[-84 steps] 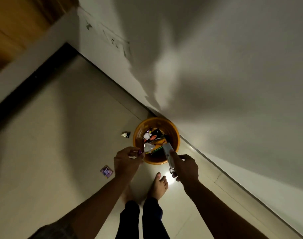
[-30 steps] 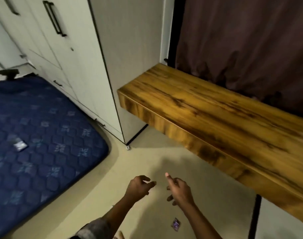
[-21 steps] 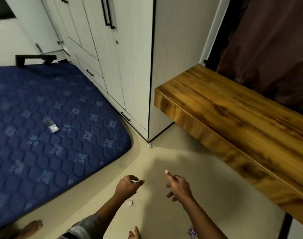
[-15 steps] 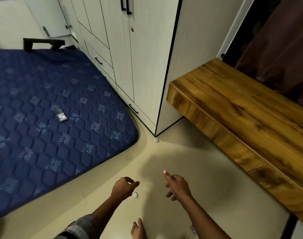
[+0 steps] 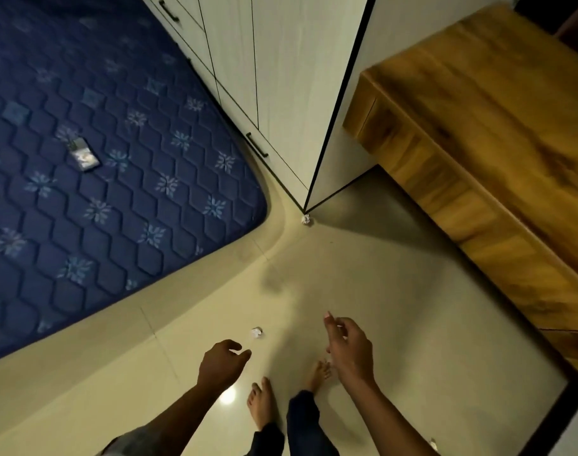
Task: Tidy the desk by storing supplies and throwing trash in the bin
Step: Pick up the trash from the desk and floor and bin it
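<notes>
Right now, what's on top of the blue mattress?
One small flat packet lies on the blue mattress, apart from its edges; its print is too blurred to read. The mattress runs past the frame, so the rest is unseen.

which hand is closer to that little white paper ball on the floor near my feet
Left. The left hand hangs just below and left of the paper ball; the right hand is farther off to its right.

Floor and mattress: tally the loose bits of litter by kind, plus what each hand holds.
Small white crumpled scraps on the floor: 2, one near the left hand, one at the wardrobe corner
Flat packets on the blue mattress: 1
Things held by the left hand: 0
Things held by the right hand: 0
Total loose pieces: 3
</notes>
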